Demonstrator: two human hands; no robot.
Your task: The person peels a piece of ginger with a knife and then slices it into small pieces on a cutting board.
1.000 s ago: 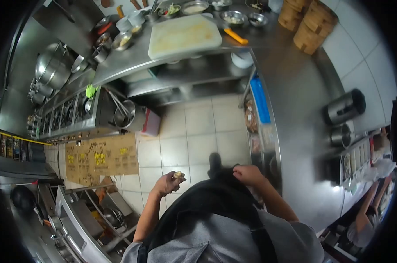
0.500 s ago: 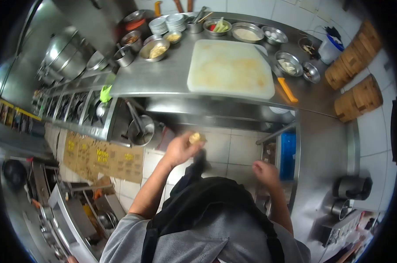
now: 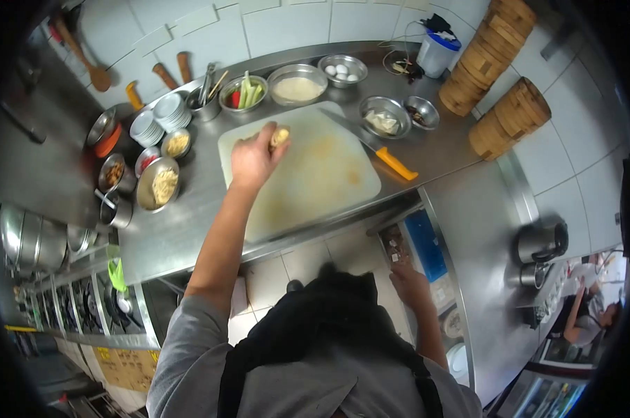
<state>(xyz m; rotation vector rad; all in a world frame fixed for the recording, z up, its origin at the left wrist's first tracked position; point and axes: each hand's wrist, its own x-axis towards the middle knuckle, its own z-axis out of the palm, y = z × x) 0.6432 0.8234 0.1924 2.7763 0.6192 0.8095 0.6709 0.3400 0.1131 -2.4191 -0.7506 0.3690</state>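
Observation:
My left hand [image 3: 254, 157] is closed on a pale yellow, brown-edged piece of ginger [image 3: 279, 137], held over the white cutting board [image 3: 308, 174]. Low on the right, my right hand [image 3: 411, 284] hangs loosely curled beside the counter, and I see nothing in it. A knife with an orange handle [image 3: 396, 164] lies at the board's right edge, its blade partly on the board.
Along the back stand bowls of cut vegetables [image 3: 243, 94], pale flour-like powder [image 3: 297, 89] and eggs [image 3: 341, 72]. Stacked white dishes [image 3: 167, 111] and a bowl of yellowish shreds [image 3: 163, 185] are left. Bamboo steamers [image 3: 511, 118] stand right. A stove [image 3: 85, 310] is far left.
I have come closer to the counter and turned. My left hand, still holding the ginger, has moved from above the floor to over the cutting board. My right hand stays low.

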